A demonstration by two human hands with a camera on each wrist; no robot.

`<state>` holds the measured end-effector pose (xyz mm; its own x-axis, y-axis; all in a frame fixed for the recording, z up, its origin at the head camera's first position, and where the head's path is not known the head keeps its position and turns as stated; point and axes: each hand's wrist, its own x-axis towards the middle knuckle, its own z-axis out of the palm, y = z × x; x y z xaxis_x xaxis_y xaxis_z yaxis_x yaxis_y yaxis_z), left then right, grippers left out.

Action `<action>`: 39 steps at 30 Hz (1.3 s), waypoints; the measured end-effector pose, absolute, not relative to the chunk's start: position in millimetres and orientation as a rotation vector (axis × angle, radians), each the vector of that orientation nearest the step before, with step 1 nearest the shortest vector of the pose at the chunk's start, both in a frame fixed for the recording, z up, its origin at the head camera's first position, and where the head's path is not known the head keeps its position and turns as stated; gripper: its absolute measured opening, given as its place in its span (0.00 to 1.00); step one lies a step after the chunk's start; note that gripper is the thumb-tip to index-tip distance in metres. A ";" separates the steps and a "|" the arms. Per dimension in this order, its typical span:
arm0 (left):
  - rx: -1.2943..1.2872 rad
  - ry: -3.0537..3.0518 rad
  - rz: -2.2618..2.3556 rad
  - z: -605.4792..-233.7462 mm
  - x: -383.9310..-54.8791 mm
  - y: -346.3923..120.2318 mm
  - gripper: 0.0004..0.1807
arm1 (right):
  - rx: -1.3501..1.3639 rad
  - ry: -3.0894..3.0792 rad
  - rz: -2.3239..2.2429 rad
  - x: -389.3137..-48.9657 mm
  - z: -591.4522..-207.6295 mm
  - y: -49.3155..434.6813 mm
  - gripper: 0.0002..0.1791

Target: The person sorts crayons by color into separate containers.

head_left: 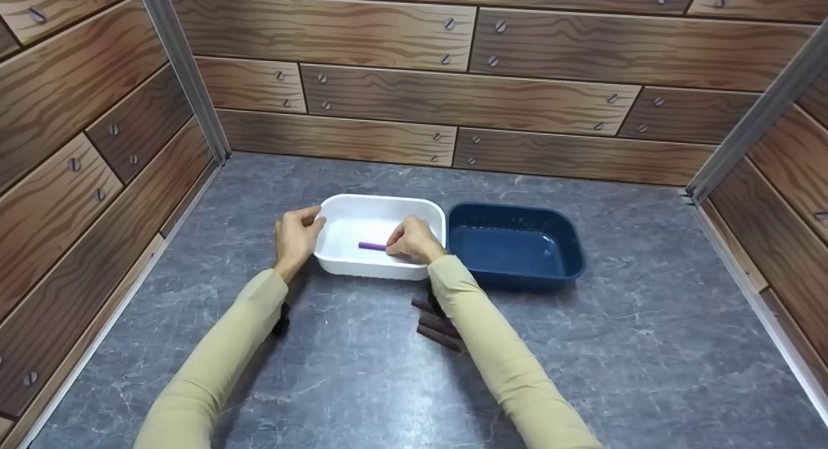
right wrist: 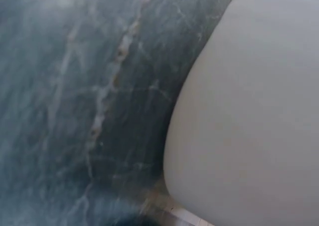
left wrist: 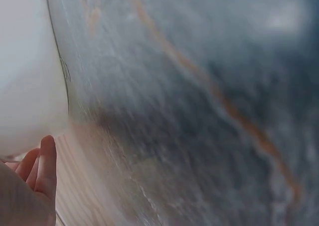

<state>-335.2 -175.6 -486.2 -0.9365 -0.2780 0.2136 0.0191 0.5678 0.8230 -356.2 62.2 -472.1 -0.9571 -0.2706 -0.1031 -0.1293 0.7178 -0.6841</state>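
- We see the right hand reaching over the near side of the white container, thumb and fingers pinching a purple stick; its grip is narrow, closed around the stick's right end.
- The purple stick is inside the white container, lying roughly crosswise, its left end jutting free toward the middle; we cannot tell whether it touches the container's floor.
- We find the left hand at the white container's left end, thumb and fingertips against the wall near the rim. Its grip is loosely spread, and in the left wrist view we see fairly straight fingers lying along the outside of the white wall.
- To the right of the white container we see a dark blue container, its rim right beside the white one.
- Nearer to us, at least three dark brown sticks lie side by side on the surface, their right ends hidden by the right sleeve.
- The surface is grey and marbled with pale veins; in both wrist views we also see rusty streaks.
- Around it we see walls patterned as wooden planks with screws, with metal posts at the back corners.
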 end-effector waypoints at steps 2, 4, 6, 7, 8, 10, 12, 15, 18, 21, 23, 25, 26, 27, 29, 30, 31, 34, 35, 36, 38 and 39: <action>0.210 -2.483 -1.313 -486.3 -335.5 -175.6 0.18 | -0.310 2.712 -1.070 -356.1 -471.8 62.9 0.06; 0.203 -2.482 -1.313 -486.3 -335.9 -175.5 0.18 | -0.296 2.702 -1.078 -356.4 -471.2 63.5 0.06; 0.191 -2.476 -1.314 -486.3 -336.8 -175.1 0.18 | -0.288 2.699 -1.085 -357.2 -470.8 64.1 0.06; 0.188 -2.471 -1.315 -486.3 -337.1 -174.8 0.18 | -0.285 2.698 -1.087 -357.6 -470.4 64.4 0.06; 0.187 -2.466 -1.315 -486.1 -337.2 -174.6 0.18 | -0.284 2.698 -1.087 -357.9 -470.1 64.6 0.06; 0.181 -2.461 -1.319 -485.8 -337.3 -174.1 0.18 | -0.283 2.696 -1.094 -358.4 -469.9 65.1 0.06; 0.180 -2.458 -1.323 -485.3 -337.4 -173.9 0.17 | -0.281 2.693 -1.102 -358.6 -469.8 65.6 0.06; 0.176 -2.460 -1.326 -484.9 -337.7 -173.1 0.17 | -0.268 2.673 -1.129 -358.3 -469.4 66.1 0.07; 0.169 -2.464 -1.325 -484.3 -337.7 -172.8 0.18 | -0.254 2.656 -1.142 -358.3 -469.1 66.5 0.07; 0.173 -2.465 -1.326 -483.9 -337.4 -172.9 0.17 | -0.260 2.657 -1.122 -358.7 -468.8 66.2 0.07; 0.181 -2.465 -1.323 -483.6 -336.8 -173.6 0.17 | -0.275 2.657 -1.121 -359.3 -468.4 65.8 0.08; 0.187 -2.465 -1.323 -483.3 -336.3 -174.3 0.17 | -0.290 2.656 -1.150 -360.3 -467.8 65.7 0.09; 0.187 -2.464 -1.324 -483.3 -336.1 -174.7 0.17 | -0.296 2.651 -1.176 -360.8 -467.4 65.8 0.10; 0.187 -2.464 -1.324 -483.3 -335.7 -175.2 0.17 | -0.301 2.642 -1.207 -361.2 -466.9 66.2 0.10; 0.189 -2.465 -1.326 -483.7 -335.4 -175.7 0.17 | -0.324 2.618 -1.280 -361.6 -466.2 67.3 0.11; 0.192 -2.464 -1.327 -483.8 -335.1 -176.0 0.17 | -0.338 2.602 -1.316 -361.4 -465.9 68.1 0.11; 0.197 -2.465 -1.330 -484.0 -334.9 -176.1 0.17 | -0.352 2.578 -1.355 -360.8 -465.4 69.1 0.11; 0.216 -2.467 -1.344 -484.6 -334.3 -176.0 0.17 | -0.414 2.492 -1.475 -357.0 -463.6 72.6 0.13; 0.221 -2.471 -1.347 -484.7 -334.2 -175.9 0.17 | -0.431 2.462 -1.517 -355.3 -462.8 74.2 0.13; 0.224 -2.476 -1.349 -484.8 -334.1 -175.8 0.17 | -0.442 2.431 -1.559 -353.4 -461.8 76.0 0.14; 0.228 -2.484 -1.349 -484.8 -334.1 -175.9 0.18 | -0.479 2.385 -1.629 -349.5 -459.5 80.1 0.15; 0.232 -2.487 -1.344 -484.7 -334.0 -176.1 0.18 | -0.496 2.366 -1.657 -347.2 -458.1 82.5 0.15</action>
